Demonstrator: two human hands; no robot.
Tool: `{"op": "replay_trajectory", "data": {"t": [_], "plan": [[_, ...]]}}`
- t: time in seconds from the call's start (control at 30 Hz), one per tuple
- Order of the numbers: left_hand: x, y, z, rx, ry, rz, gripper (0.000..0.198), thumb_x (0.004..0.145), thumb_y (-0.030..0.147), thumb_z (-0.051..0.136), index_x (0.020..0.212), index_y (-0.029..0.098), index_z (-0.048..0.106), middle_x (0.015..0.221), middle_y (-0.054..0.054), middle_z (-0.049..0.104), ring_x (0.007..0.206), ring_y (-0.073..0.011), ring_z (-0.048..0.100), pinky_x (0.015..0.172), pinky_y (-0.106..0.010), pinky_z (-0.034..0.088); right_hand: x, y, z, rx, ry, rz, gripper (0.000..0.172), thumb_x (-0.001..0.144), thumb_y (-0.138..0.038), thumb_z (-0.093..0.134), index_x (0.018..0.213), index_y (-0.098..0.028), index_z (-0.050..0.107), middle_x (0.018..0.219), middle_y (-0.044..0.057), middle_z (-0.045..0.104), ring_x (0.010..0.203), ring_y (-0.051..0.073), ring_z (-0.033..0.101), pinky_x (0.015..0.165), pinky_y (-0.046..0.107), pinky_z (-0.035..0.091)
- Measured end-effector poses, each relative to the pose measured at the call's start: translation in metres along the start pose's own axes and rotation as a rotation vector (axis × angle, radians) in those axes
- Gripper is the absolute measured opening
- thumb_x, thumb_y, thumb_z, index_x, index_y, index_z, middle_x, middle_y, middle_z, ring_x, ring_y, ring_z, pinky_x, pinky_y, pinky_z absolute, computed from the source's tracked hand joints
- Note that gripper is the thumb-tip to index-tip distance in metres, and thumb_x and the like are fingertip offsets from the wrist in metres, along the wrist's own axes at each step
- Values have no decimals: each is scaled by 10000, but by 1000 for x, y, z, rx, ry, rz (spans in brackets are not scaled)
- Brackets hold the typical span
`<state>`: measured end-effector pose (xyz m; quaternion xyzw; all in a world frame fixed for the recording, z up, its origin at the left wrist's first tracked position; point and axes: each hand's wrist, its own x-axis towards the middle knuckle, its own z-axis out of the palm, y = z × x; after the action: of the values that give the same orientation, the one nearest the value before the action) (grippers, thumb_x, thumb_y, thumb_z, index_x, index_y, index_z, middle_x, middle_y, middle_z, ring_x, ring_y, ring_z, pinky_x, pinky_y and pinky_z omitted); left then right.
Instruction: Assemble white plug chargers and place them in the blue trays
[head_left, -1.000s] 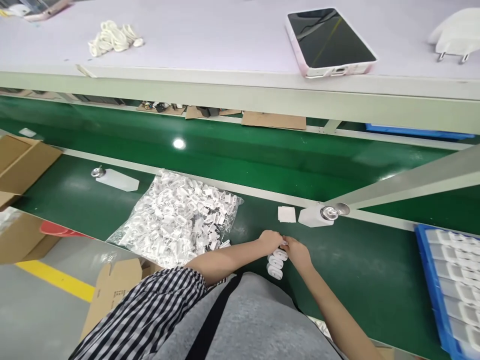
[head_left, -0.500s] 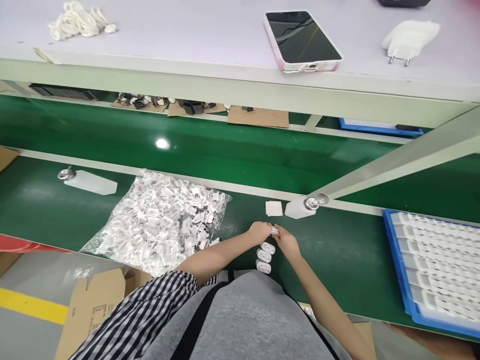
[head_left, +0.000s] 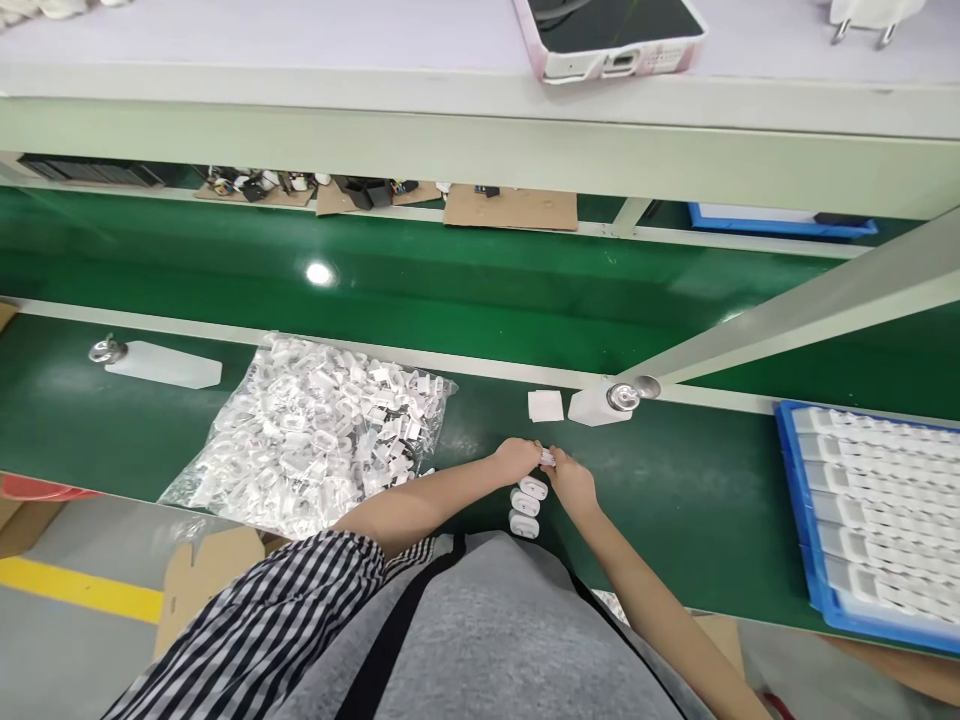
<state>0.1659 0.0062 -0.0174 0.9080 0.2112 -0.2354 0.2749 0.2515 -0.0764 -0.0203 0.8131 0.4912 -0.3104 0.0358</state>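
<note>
My left hand (head_left: 517, 459) and my right hand (head_left: 572, 482) meet over the green bench, fingers pinched together on a small white plastic part (head_left: 547, 457) between them. Just below the hands, a short row of white oval parts (head_left: 527, 505) lies on the green surface. A clear plastic bag full of white parts (head_left: 311, 434) lies to the left of my left arm. A small white square piece (head_left: 545, 405) lies beyond my hands.
A blue tray (head_left: 793, 480) with rows of white parts sits at the right. Two white bottles (head_left: 161, 364) (head_left: 596, 404) lie on the bench. A phone (head_left: 607, 35) and a white plug (head_left: 870, 14) rest on the upper shelf. Cardboard boxes (head_left: 202, 580) stand at the lower left.
The view has tilted down and shifted right, so the shelf items moved up and the blue tray came further in. My hands stay together on the small part.
</note>
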Motion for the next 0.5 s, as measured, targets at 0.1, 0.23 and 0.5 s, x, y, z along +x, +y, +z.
{"op": "replay_trajectory", "data": {"t": [0.1,0.23,0.5], "plan": [[4,2,-10,-10,-42,-18,170,702,83,463,854,76,538,795,-104,596,784,-201,558,659,-264,428,7,0,-7,-5,-42,25,177,703,-171,543,878,-161,516,787,83,602,762,225,561,568,249,371],[5,7,-22,-28,-80,-58,110,624,83,559,733,96,567,746,-89,602,754,-200,563,624,-244,427,5,3,-11,27,-52,6,163,674,-152,570,825,-158,510,750,84,591,742,229,552,559,258,352],[-14,12,-20,-62,1,-118,185,745,259,501,857,116,534,849,-62,566,821,-161,527,733,-309,412,-4,5,-1,274,-25,-125,74,714,-144,519,787,-153,509,683,67,551,671,178,528,598,294,371]]}}
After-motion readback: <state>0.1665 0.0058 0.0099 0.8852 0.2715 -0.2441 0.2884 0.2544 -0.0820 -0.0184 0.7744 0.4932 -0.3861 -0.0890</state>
